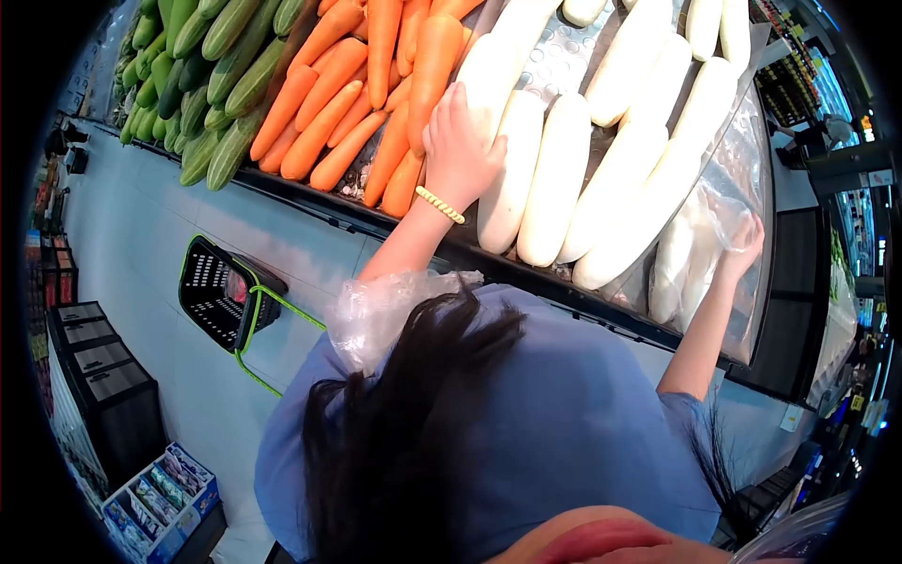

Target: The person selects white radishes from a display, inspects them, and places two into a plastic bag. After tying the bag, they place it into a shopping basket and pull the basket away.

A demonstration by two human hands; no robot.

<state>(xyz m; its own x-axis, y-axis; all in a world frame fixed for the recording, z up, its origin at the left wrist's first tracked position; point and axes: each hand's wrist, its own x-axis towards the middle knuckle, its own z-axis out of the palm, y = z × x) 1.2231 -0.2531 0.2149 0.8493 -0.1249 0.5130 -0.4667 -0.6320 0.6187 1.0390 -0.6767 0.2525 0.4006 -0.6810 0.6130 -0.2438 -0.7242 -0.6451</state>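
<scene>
The left hand (pixel 458 150) lies palm-down on a long white radish (pixel 512 179) in the produce display shelf (pixel 310 202), fingers (pixel 442 113) spread apart and curved over its upper end, right at the border with the pile of orange carrots (pixel 376 85). A pale yellow beaded bracelet (pixel 440 204) circles that wrist.

The right hand (pixel 742 246) is raised at the right end of the shelf, fingers closed on the edge of a clear plastic bag (pixel 719 202). White radishes (pixel 681 258) show through the bag's film; the bag rests against the shelf's front corner.

More long white radishes (pixel 639 160) lie side by side between the two hands. Left of the carrots sits a heap of green cucumbers (pixel 202 75).

A crumpled clear plastic bag (pixel 381 305) hangs at the person's left shoulder, above the blue shirt (pixel 573 414).

On the pale tiled floor (pixel 141 235) below the shelf stands a black plastic shopping basket with green trim and handles (pixel 221 296); whether it holds anything cannot be told.
</scene>
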